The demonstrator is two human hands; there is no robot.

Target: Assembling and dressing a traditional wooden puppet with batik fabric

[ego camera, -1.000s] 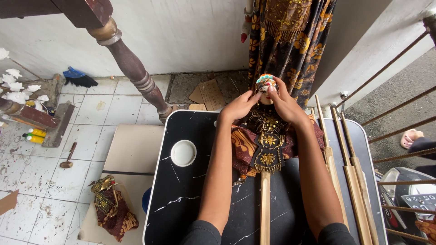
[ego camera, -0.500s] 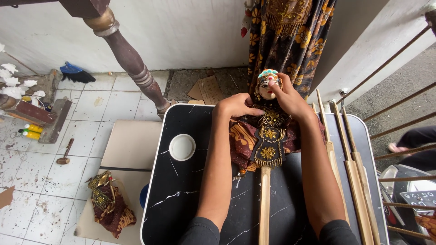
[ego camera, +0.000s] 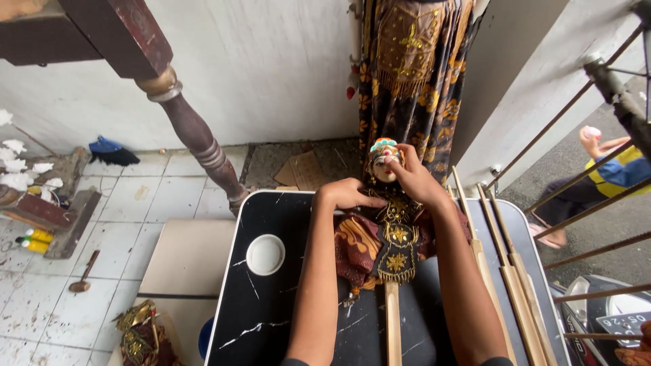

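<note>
A rod puppet (ego camera: pixel 391 234) with a painted pale face, coloured headdress and a red and gold costume lies on the black marble-patterned table (ego camera: pixel 271 318), its wooden stick pointing toward me. My left hand (ego camera: pixel 346 195) rests on the puppet's shoulder, just left of its neck. My right hand (ego camera: pixel 412 177) grips the puppet's head from the right side, fingers by the face and headdress.
A white round dish (ego camera: pixel 265 254) sits on the table's left part. Several long wooden sticks (ego camera: pixel 502 271) lie along the right edge. Batik cloth (ego camera: pixel 413 74) hangs behind. A second puppet (ego camera: pixel 139 335) lies on the tiled floor. Another person (ego camera: pixel 597 169) crouches beyond the railing.
The puppet's head has come up clear of my hands and its face now shows. My right hand has shifted onto the head. A person has come into view at the right.
</note>
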